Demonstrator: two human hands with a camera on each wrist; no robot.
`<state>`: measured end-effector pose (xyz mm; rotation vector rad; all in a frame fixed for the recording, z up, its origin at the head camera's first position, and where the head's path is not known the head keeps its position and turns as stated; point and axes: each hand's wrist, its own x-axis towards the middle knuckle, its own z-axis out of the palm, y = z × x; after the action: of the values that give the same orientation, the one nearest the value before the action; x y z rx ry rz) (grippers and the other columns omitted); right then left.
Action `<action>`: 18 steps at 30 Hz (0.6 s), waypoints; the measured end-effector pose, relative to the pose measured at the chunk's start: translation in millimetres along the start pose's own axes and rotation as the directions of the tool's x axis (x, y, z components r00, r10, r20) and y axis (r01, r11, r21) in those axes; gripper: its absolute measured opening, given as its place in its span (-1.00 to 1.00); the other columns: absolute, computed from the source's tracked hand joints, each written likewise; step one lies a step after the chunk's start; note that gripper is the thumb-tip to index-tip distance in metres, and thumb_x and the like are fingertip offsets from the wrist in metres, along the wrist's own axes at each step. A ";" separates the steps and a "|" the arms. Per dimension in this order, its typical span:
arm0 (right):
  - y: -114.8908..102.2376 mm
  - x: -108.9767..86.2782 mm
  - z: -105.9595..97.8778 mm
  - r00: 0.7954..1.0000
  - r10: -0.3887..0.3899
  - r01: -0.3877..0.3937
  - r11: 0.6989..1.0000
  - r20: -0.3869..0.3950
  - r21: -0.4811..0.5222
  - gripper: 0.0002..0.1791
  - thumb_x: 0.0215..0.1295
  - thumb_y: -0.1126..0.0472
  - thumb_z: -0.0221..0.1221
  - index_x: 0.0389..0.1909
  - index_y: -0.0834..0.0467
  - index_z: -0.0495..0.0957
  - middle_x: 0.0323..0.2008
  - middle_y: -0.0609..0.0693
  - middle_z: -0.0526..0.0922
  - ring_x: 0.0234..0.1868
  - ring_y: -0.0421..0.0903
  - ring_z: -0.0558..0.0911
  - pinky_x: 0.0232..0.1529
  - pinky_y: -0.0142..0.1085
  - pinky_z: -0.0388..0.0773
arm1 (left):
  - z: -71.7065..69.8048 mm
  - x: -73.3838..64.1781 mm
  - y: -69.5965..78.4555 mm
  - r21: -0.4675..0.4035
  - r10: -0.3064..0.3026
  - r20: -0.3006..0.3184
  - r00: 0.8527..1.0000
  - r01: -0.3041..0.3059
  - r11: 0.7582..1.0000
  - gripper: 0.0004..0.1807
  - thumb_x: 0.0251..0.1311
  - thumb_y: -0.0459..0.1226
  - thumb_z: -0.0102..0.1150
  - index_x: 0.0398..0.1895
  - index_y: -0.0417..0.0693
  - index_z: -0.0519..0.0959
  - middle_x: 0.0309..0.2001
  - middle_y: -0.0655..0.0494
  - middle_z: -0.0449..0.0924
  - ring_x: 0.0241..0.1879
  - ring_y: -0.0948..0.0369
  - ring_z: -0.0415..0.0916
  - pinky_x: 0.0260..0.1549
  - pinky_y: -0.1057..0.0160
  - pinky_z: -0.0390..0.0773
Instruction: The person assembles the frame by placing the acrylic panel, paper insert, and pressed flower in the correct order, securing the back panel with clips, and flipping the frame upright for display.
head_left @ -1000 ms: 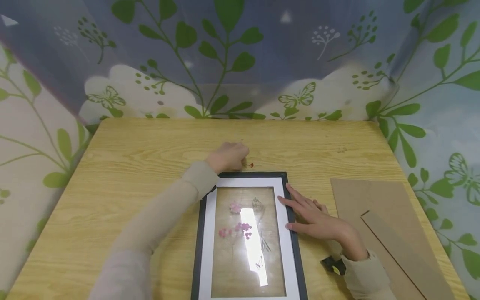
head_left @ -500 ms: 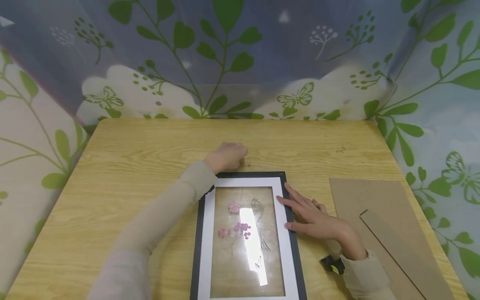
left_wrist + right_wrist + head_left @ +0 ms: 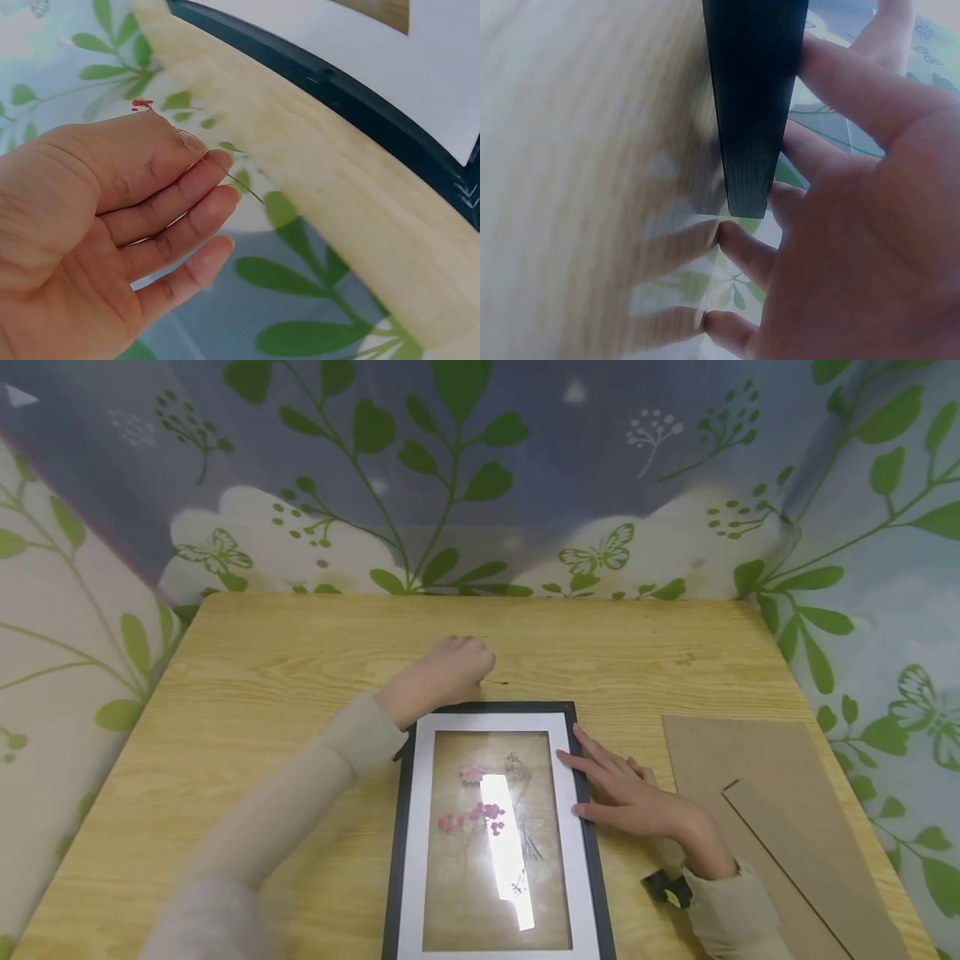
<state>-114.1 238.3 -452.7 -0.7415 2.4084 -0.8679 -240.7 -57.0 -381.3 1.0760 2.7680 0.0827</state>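
Wood-grained bench (image 3: 300, 643), beneath both hands. Brown board (image 3: 738, 747), right of the right hand. Black picture frame (image 3: 592, 860), white mat and clear pane, left of the right hand, far edge just short of the left. Right hand (image 3: 626, 792), fingers spread, resting on the frame's right edge; light, even pressure should steady it. Left hand (image 3: 142, 195), thumb and finger pinched narrow. Pink flowers (image 3: 490, 811), within the frame's opening. Red-headed sprig (image 3: 141, 103), in the left hand's pinch, stem jutting past the fingertips; best held softly by the stem, which could probably snap.
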 end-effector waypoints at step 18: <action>0.5 1.1 -0.1 1.000 0.010 -0.010 1.000 0.002 -0.002 -0.24 0.44 -0.08 0.12 0.57 -0.05 0.07 0.60 0.02 -0.35 0.55 0.21 -0.18 0.22 0.46 -0.23 | 0.7 -76.1 69.3 0.246 0.247 0.021 0.969 -0.244 0.938 -0.68 0.19 -0.08 0.37 -0.17 -0.13 0.68 -0.25 0.15 0.69 -0.23 0.20 0.55 -0.29 0.28 0.55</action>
<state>-115.2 238.0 -453.2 -0.7303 2.4091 -0.8609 -139.3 -57.2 -363.6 1.4836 2.6888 -0.2329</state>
